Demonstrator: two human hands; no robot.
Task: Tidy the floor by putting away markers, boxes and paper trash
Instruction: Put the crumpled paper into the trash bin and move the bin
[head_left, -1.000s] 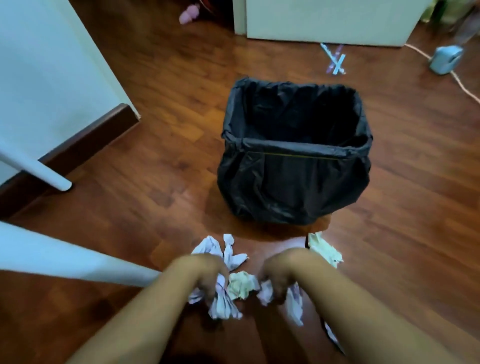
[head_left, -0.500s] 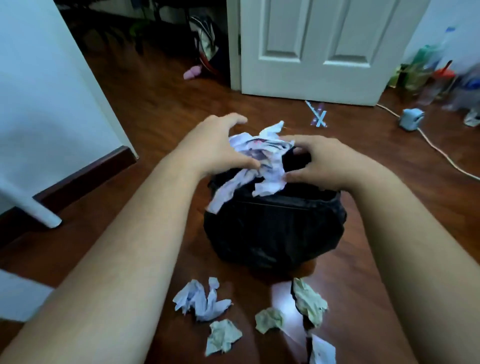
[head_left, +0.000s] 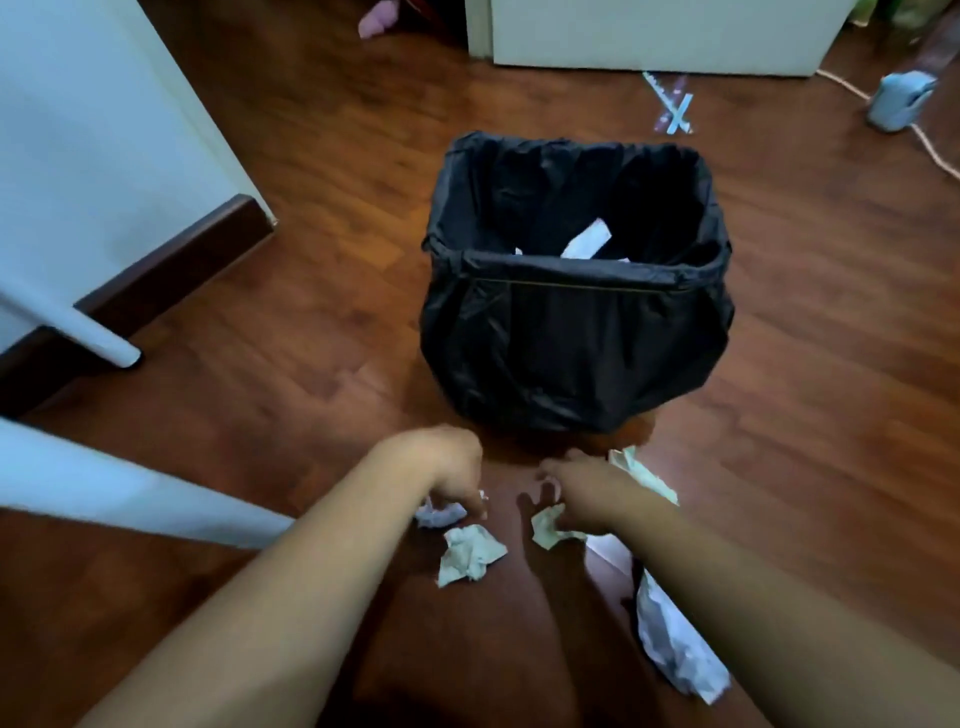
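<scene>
Left hand (head_left: 452, 467) closing on purple wad (head_left: 439, 515), right hand (head_left: 582, 493) pinching green wad (head_left: 545, 526); bin (head_left: 571, 332) close ahead for short drops.

A reddish-brown wooden plank floor (head_left: 291, 291) stretches to a white panelled door (head_left: 660, 36). White tapered furniture legs (head_left: 98, 343) stand left; a pale blue plastic device (head_left: 898, 101) sits on a cream cord (head_left: 935, 150) at right, a pink soft object (head_left: 376, 23) far back.
</scene>
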